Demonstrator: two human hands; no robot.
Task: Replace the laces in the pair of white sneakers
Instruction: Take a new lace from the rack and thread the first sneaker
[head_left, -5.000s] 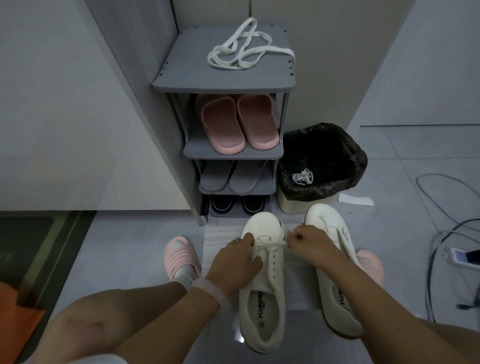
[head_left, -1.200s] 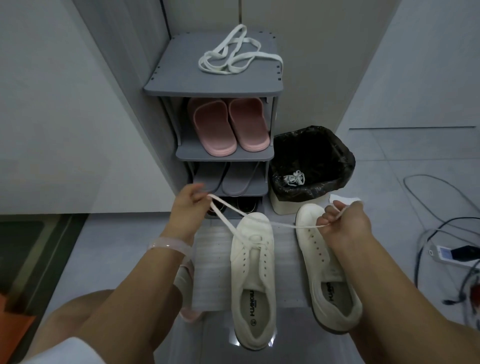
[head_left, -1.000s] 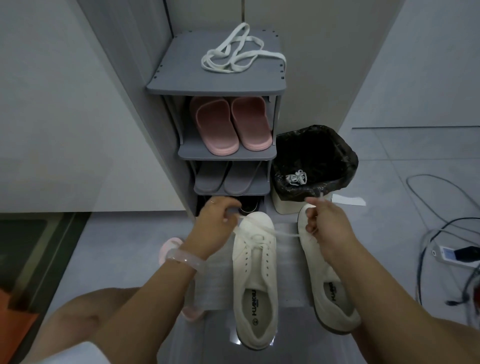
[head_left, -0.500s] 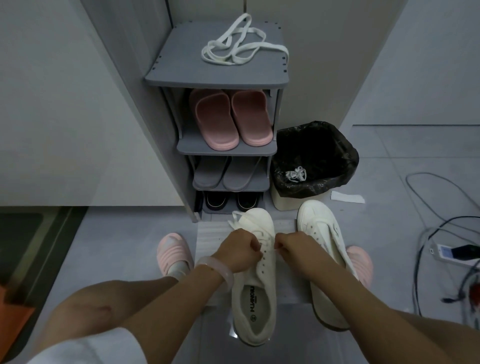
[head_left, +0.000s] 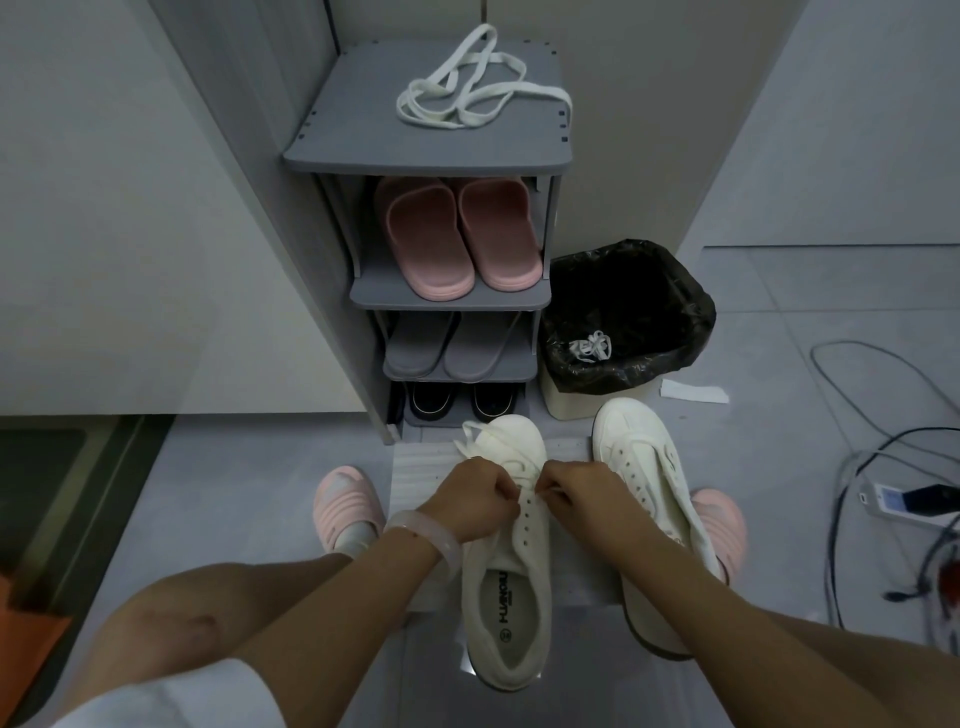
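Two white sneakers stand side by side on a pale mat (head_left: 415, 470) on the floor. Over the eyelets of the left sneaker (head_left: 506, 566), my left hand (head_left: 475, 496) and my right hand (head_left: 579, 491) sit close together, each pinching part of the white lace (head_left: 475, 434) threaded near the toe. A loose end of that lace lies over the toe to the left. The right sneaker (head_left: 641, 452) has bare eyelets and no lace. A second white lace (head_left: 467, 96) lies coiled on top of the grey shoe rack (head_left: 363, 150).
A bin lined with a black bag (head_left: 691, 322) stands right of the rack with an old lace (head_left: 589, 347) inside. Pink slippers (head_left: 457, 239), grey slippers and dark shoes fill the rack's shelves. Cables and a power strip (head_left: 893, 499) lie at the right. My feet wear pink sandals (head_left: 345, 499).
About a second ago my hands were spread apart, pulling the lace ends taut above the toe. They have since dropped and come together over the left sneaker's eyelets.
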